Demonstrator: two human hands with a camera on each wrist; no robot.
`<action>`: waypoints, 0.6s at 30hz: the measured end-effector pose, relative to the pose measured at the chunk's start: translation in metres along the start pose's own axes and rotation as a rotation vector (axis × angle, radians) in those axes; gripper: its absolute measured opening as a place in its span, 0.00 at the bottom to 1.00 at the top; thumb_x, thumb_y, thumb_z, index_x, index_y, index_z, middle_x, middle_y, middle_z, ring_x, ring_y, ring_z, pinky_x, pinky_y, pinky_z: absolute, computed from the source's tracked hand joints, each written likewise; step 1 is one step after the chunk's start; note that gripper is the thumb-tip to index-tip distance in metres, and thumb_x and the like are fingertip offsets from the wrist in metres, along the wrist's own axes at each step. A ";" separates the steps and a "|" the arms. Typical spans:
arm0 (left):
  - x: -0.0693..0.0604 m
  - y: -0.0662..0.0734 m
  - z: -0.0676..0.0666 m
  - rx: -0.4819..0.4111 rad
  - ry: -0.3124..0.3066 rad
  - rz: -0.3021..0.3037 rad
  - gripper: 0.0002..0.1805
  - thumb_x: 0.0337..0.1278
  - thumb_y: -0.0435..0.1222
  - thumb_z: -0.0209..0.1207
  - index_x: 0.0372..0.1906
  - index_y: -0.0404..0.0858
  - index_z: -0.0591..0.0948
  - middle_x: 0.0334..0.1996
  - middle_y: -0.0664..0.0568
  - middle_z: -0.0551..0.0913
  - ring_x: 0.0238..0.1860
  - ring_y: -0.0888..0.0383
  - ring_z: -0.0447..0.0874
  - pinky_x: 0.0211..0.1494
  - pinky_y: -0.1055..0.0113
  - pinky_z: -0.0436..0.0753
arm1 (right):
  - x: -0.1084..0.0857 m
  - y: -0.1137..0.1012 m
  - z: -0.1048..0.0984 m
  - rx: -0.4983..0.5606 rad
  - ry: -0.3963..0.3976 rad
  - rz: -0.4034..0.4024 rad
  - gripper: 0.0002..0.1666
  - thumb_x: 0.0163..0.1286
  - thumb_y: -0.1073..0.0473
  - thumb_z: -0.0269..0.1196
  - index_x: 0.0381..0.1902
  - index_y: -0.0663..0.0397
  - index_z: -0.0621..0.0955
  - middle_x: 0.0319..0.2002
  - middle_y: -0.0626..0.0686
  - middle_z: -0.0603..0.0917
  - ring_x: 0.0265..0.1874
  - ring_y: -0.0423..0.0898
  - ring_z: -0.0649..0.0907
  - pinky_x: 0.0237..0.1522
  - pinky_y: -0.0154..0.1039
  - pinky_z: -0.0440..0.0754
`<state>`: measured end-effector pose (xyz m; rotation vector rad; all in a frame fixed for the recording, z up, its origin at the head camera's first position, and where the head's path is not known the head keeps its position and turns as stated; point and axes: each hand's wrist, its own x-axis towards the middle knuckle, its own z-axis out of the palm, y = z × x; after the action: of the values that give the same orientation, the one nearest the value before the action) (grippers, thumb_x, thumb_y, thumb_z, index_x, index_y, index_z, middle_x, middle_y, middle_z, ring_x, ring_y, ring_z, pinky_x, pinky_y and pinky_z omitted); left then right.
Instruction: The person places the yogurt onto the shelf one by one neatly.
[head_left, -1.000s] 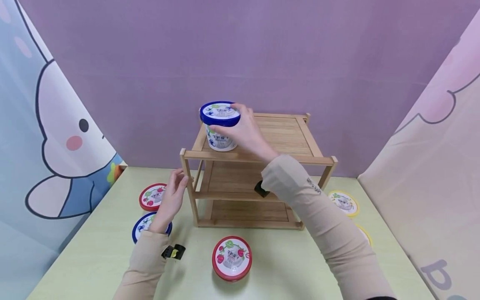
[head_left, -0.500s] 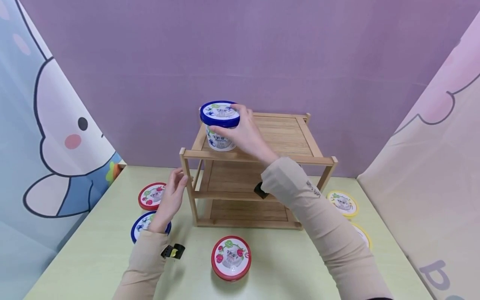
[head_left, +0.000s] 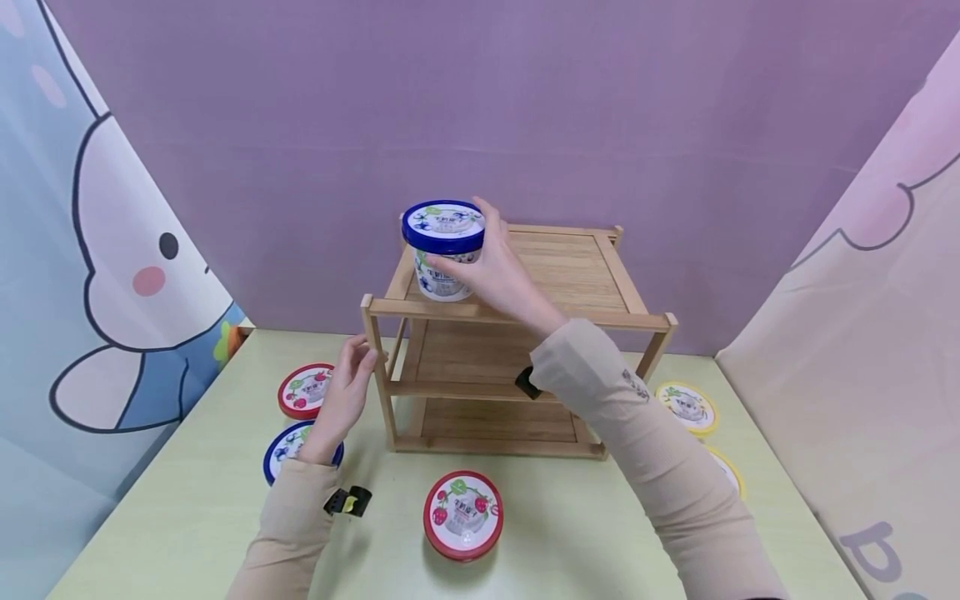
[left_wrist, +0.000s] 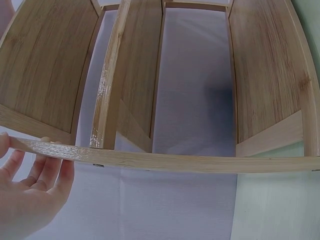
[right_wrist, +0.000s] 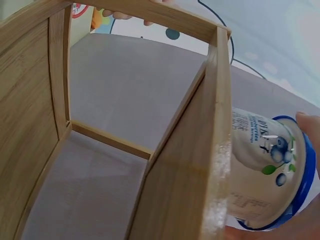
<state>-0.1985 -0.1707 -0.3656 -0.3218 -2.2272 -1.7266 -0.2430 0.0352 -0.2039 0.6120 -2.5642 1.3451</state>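
A wooden three-tier shelf (head_left: 570, 271) stands in the middle of the table. On the left of its top tier is an upright ice cream tub (head_left: 444, 273) with a blue lid and blueberry print, also in the right wrist view as a tub (right_wrist: 262, 170) behind a wooden post. My right hand (head_left: 498, 271) holds this tub from the right, thumb at the front and fingers at the lid's edge. My left hand (head_left: 347, 385) grips the shelf's front left post; in the left wrist view, thumb and fingers of the hand (left_wrist: 37, 192) pinch that post (left_wrist: 145, 159).
A red-lidded tub (head_left: 463, 515) stands in front of the shelf. To the left are another red-lidded tub (head_left: 303, 392) and a blue-lidded one (head_left: 283, 450), partly behind my left arm. Two yellow-lidded tubs (head_left: 686, 406) are on the right. Printed cloth encloses the table.
The fingers of my right hand have lifted and straightened slightly at the lid's edge, and the tub has shifted a little to the right. My left hand stays on the post.
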 end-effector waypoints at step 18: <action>-0.002 0.000 0.001 0.009 -0.017 -0.044 0.21 0.67 0.38 0.39 0.58 0.30 0.57 0.52 0.30 0.66 0.57 0.40 0.63 0.61 0.46 0.60 | -0.048 -0.003 -0.006 -0.099 0.159 -0.194 0.44 0.57 0.46 0.61 0.65 0.53 0.55 0.68 0.56 0.46 0.66 0.50 0.51 0.62 0.52 0.53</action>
<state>-0.1967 -0.1698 -0.3660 -0.2883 -2.2695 -1.7413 -0.1989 0.0515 -0.2148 0.6863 -2.3611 1.1482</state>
